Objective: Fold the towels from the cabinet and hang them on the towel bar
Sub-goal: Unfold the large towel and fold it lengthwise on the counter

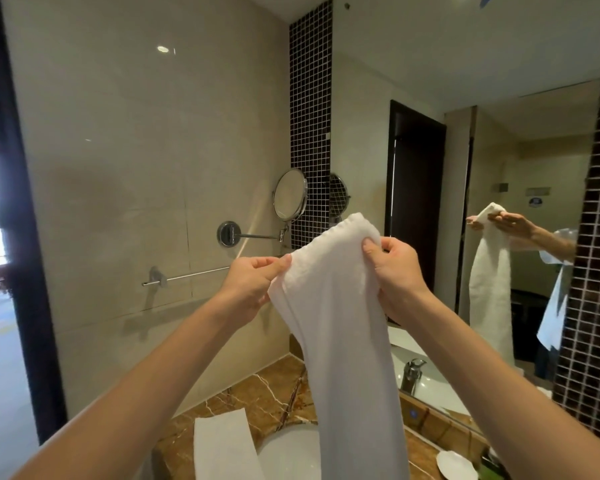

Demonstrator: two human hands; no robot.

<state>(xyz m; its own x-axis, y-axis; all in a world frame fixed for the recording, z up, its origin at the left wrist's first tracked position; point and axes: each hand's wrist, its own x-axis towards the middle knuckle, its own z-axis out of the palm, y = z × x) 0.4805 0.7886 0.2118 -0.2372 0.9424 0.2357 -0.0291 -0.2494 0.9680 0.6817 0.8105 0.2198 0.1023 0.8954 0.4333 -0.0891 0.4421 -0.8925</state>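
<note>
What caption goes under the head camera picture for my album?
Left hand and right hand pinch the white towel up above the sink, near the towel bar.

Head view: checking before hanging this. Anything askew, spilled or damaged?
Nothing stands out. The towel hangs from the left hand and right hand, the towel bar looks intact, and a second towel lies flat on the counter.
</note>
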